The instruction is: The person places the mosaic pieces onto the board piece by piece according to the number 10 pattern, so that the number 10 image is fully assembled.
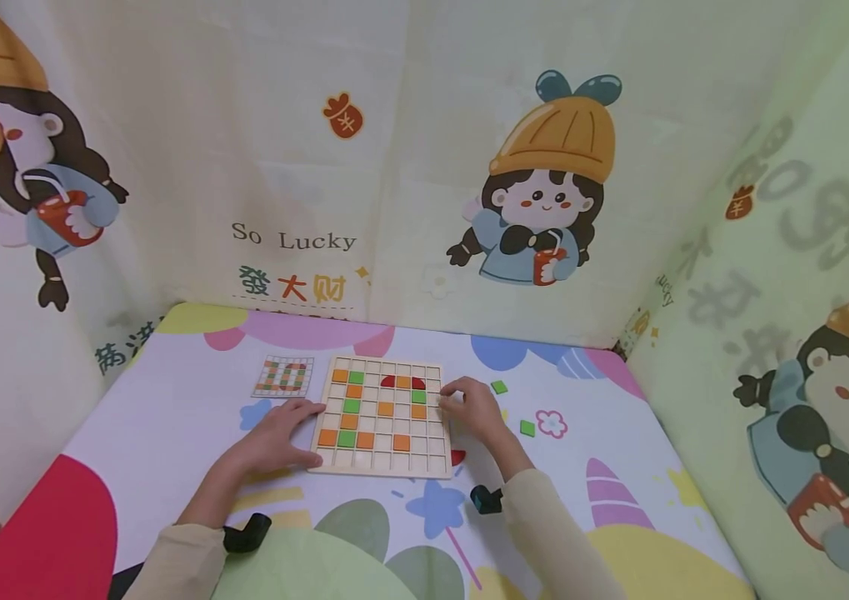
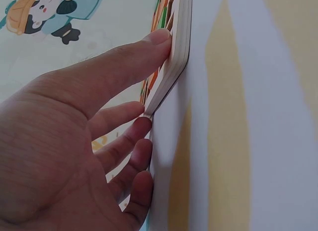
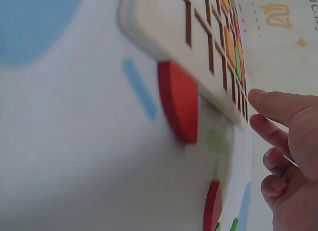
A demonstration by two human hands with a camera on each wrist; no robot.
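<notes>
A wooden grid board (image 1: 382, 467) lies on the table with orange, green and red pieces in several of its cells. At its left side, my left hand (image 1: 277, 437) spreads its thumb and fingers. In the left wrist view, the thumb (image 2: 159, 37) rests on the board's edge and the fingertips touch its side. My right hand (image 1: 475, 410) touches the right edge, thumb and index finger close together there; no piece shows between them. A red curved piece (image 3: 179, 102) lies against that edge, and a second red piece (image 3: 212, 206) lies nearby.
A small card (image 1: 282, 379) with a coloured grid pattern lies left of the board. Two loose green squares, one farther back (image 1: 499, 387) and one nearer (image 1: 527, 427), lie to the right. Printed cloth walls (image 1: 409, 167) enclose the patterned table at the back and sides.
</notes>
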